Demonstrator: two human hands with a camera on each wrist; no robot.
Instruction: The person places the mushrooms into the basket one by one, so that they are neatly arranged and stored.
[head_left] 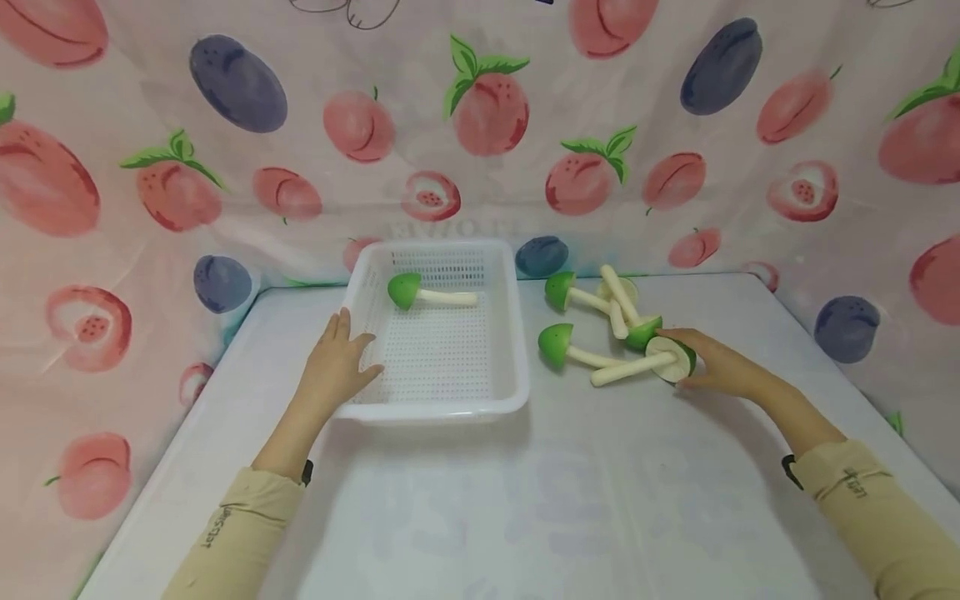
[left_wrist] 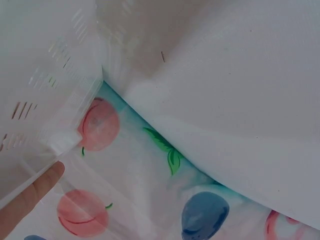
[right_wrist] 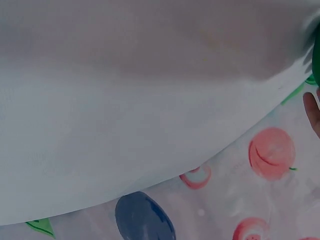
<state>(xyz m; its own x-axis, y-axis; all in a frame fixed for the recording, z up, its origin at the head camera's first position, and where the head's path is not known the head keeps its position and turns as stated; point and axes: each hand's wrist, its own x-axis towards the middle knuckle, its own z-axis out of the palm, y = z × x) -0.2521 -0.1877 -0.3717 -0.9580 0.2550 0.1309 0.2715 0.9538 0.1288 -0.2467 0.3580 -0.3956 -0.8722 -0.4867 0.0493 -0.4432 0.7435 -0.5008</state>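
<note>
My left hand [head_left: 332, 367] rests over the left rim of a white plastic basket [head_left: 442, 410], fingers fairly straight and spread. In the left wrist view one finger [left_wrist: 37, 192] lies along the outside of the rim. Inside the basket, a green-capped toy mushroom [head_left: 447, 297] lies on its side. To the right, my right hand [head_left: 716, 365] holds another toy mushroom [head_left: 633, 369] by its cap, thumb below and fingers above; its pale stem points left. The right wrist view catches only a sliver of green cap [right_wrist: 316, 60] and a finger [right_wrist: 312, 111] at its edge.
Several more toy mushrooms lie heaped beside the held one, including one with a green cap [head_left: 556, 346] and one farther back [head_left: 560, 291]. All stand on a white table [head_left: 480, 517]. A fruit-printed cloth [head_left: 480, 192] hangs behind the table and along its sides.
</note>
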